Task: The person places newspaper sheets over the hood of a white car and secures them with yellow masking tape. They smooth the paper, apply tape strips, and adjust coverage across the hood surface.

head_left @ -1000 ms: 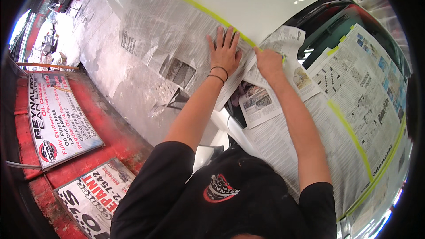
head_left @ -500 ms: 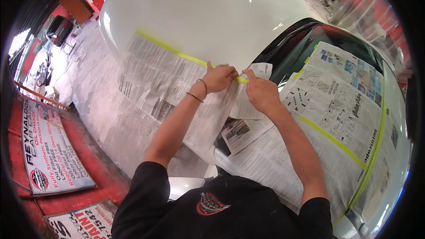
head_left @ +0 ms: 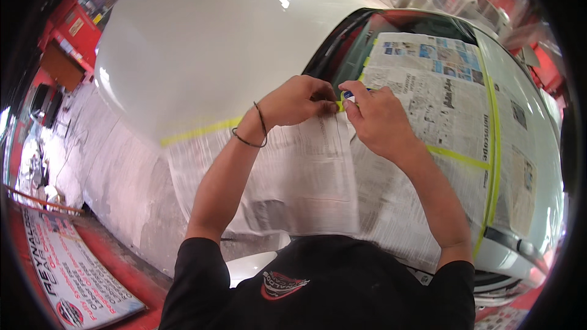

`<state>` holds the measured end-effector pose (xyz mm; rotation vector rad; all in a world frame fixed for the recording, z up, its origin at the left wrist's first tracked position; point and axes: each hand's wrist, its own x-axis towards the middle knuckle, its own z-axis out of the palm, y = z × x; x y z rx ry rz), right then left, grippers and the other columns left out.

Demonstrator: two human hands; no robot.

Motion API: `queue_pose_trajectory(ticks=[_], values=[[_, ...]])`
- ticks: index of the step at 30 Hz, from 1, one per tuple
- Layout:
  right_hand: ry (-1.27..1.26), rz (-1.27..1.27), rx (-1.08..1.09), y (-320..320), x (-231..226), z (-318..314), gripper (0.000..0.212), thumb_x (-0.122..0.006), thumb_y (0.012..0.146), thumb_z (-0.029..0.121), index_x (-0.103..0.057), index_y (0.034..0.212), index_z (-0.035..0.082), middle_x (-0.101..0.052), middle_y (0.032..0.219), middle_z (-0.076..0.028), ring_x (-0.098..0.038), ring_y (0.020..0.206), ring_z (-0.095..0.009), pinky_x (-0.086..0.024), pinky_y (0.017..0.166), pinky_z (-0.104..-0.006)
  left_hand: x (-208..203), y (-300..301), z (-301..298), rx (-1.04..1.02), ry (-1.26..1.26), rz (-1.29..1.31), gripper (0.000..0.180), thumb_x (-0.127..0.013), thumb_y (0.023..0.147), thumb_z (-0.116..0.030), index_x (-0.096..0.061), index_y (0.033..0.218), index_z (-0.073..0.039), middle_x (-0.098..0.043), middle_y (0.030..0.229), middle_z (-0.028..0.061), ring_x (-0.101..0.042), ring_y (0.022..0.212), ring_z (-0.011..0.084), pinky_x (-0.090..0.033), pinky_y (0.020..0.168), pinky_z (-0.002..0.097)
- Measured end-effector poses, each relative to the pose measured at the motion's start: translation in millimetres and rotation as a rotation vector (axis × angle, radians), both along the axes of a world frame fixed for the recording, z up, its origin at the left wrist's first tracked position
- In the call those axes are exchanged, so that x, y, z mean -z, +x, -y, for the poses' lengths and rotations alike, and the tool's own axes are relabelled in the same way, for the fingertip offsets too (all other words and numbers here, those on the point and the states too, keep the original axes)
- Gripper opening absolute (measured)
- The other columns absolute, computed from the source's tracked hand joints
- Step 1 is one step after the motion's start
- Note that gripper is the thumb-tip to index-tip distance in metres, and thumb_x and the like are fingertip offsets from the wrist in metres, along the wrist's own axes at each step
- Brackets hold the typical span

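A roll of yellow-green masking tape (head_left: 347,95), with blue and white showing at its core, is gripped between the fingers and thumb of my right hand (head_left: 382,119). My left hand (head_left: 299,102) is closed beside it, fingertips pinching a short piece of the same tape near the corner of the hood. Under both forearms hangs a newspaper sheet (head_left: 306,165), its upper edge fixed to the white hood (head_left: 214,49) by a yellow-green tape strip (head_left: 202,131). My left wrist and hand cover part of that strip.
More newspaper (head_left: 422,79) covers much of the windshield and side of the car, bordered by yellow-green tape (head_left: 494,146). Dark windshield glass (head_left: 354,55) shows beyond my hands. At lower left lies a printed sign (head_left: 79,269); concrete floor (head_left: 122,153) stretches beside the car.
The view has shifted, with the hood's taped strip now lower. My hands have come toward the windshield corner, and the tape roll's blue core now shows in my right hand.
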<state>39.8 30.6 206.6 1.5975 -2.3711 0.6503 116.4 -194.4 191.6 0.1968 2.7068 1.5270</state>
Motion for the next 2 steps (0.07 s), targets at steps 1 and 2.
queue_pose_trajectory(ticks=[1,2], values=[[0.006,-0.011,0.035,-1,-3,-11,0.032,-0.062,0.103,0.018,-0.055,0.133,0.009,-0.075,0.087,-0.016,-0.070,0.082,-0.040,-0.049,0.087,-0.0517,-1,-3,-7,0.006,0.052,0.003,0.021,-0.074,0.101,-0.018,-0.077,0.112,-0.001,-0.080,0.104,0.0110,-0.071,0.092,0.0214,-0.056,0.092,0.0350],[0.013,-0.021,0.070,-2,-5,-23,0.035,-0.063,0.102,0.019,-0.054,0.134,0.008,-0.075,0.089,-0.017,-0.069,0.083,-0.042,-0.049,0.089,-0.0528,0,-5,-14,0.013,0.105,0.007,0.022,-0.075,0.101,-0.019,-0.077,0.113,-0.001,-0.081,0.105,0.0103,-0.071,0.092,0.0210,-0.056,0.092,0.0348]])
